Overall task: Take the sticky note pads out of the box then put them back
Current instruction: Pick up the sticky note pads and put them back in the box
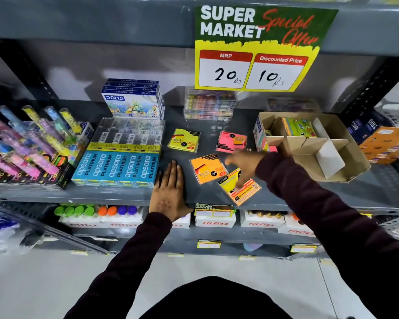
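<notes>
Head view, left hand (168, 192): nearest the camera, lies flat and palm down on the shelf (115, 194) front edge, fingers straight and together, holding nothing.
Right hand (244, 163): reaches over the loose pads, fingers spread and curled down; blurred, so I cannot tell whether it has a grip on the pad under it.
Front pad (238, 188): yellow and orange, under the right fingertips, close to the shelf lip, turned corner-on so its diagonal runs toward the person.
Orange pad (207, 168): between the two hands, flat, rotated slightly, print upside down to the camera.
Yellow pad (184, 140): beyond the left fingertips, flat.
Pink pad (231, 141): just beyond the right hand, flat.
Box (332, 155): right of the right hand, open top, card dividers, tilted toward the person; one pack (298, 127) sits in a rear compartment.
Risk: the front pad could slide off the lip if nudged; a sleeve could drag the tilted box, I judge.
Stage: probably emptying nearly done.
</notes>
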Motion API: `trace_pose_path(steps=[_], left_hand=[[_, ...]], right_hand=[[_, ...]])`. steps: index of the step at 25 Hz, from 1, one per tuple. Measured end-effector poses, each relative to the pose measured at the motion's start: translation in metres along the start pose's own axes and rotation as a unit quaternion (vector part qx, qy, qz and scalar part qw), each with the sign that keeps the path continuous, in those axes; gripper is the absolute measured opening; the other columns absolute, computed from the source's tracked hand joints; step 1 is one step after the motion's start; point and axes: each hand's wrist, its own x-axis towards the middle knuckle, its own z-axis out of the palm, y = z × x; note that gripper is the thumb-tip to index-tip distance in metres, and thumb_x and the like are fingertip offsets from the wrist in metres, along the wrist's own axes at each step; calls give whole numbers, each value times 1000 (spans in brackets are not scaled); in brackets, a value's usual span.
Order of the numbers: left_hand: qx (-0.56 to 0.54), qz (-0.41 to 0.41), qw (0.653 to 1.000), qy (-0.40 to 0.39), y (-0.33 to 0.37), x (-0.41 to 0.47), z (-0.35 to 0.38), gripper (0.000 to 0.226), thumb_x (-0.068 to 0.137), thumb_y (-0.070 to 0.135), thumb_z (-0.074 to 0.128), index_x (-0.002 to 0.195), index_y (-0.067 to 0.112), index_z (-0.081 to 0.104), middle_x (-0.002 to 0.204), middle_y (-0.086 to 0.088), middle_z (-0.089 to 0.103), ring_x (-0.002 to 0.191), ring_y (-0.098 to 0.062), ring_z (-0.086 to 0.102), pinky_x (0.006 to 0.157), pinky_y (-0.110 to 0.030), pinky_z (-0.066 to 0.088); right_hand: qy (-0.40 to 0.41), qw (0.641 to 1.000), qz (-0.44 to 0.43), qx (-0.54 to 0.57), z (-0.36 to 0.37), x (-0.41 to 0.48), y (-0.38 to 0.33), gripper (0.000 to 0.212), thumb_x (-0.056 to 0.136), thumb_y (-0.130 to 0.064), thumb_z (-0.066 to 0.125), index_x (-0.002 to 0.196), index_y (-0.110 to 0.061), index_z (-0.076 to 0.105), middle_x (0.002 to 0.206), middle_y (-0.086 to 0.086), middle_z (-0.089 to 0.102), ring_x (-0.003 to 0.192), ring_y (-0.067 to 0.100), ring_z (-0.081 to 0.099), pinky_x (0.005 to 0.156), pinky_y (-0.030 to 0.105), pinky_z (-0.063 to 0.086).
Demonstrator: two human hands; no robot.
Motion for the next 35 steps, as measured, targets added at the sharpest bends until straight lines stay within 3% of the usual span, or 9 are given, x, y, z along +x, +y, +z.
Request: trace_pose_path(steps=[5, 8, 11, 13, 16, 20, 23, 27, 35], left_hand=[[14, 2, 1000, 0, 1, 0, -1, 120, 58, 60, 69, 142, -3, 12, 154, -24, 16, 143, -36, 15, 117, -50, 13], [10, -2, 1000, -3, 1, 0, 0, 121, 59, 61, 69, 143, -3, 9, 155, -23, 13, 143, -35, 13, 118, -49, 10], [-2, -13, 1000, -7, 2, 1, 3, 120, 62, 62, 67, 144, 0, 4, 156, -20, 7, 145, -32, 8, 119, -46, 6], [-3, -14, 1000, -3, 2, 1, 3, 118, 64, 60, 66, 144, 0, 4, 157, -20, 6, 145, -31, 6, 119, -44, 5], [14, -7, 1000, -6, 1, 0, 2, 119, 63, 62, 66, 143, -1, 4, 156, -21, 8, 145, -31, 8, 118, -43, 4], [28, -4, 1000, -2, 0, 0, 0, 119, 63, 65, 63, 143, -2, 6, 155, -23, 13, 144, -33, 11, 118, -46, 6], [17, -3, 1000, -4, 1, 0, 1, 117, 64, 62, 65, 143, -3, 8, 155, -23, 14, 144, -33, 11, 118, -46, 5], [10, -6, 1000, -2, 0, 0, 2, 118, 63, 62, 64, 143, -1, 7, 155, -21, 13, 144, -30, 11, 118, -44, 4], [1, -3, 1000, -11, -1, 1, 2, 118, 66, 68, 60, 143, 0, 2, 156, -21, 9, 145, -30, 7, 118, -44, 3]], right_hand=[[8, 998, 26, -57, 14, -28, -9, 84, 65, -35, 83, 134, -8, 43, 135, 17, 43, 124, 34, 45, 101, 39, 44], [55, 996, 14, -68, 1, -34, -9, 58, 69, -34, 80, 119, -12, 60, 123, 13, 52, 117, 31, 46, 93, 36, 45], [92, 995, -20, 34, -19, -36, -8, 30, 72, -15, 76, 101, -11, 68, 110, 11, 66, 96, 23, 56, 72, 26, 40], [184, 977, -29, 101, -32, -30, -15, 22, 74, -14, 72, 95, -13, 66, 102, 10, 70, 85, 23, 59, 67, 28, 42], [290, 955, -13, 66, -18, -10, -34, 29, 78, -14, 68, 104, -14, 55, 113, 10, 60, 102, 29, 56, 80, 36, 49], [159, 986, -33, 19, 23, 5, -41, 40, 76, -7, 69, 112, -12, 51, 123, 10, 45, 117, 30, 42, 90, 34, 43], [94, 994, -36, 45, 17, 12, -34, 57, 70, -17, 79, 118, -15, 51, 133, 11, 41, 118, 30, 45, 92, 32, 43], [64, 996, -68, -17, 1, 31, -37, 92, 68, -25, 82, 144, -14, 30, 152, 12, 32, 137, 30, 34, 112, 34, 29], [45, 996, -74, -24, -5, 46, -39, 99, 64, -34, 84, 144, -11, 31, 144, 12, 43, 129, 29, 44, 106, 36, 39]])
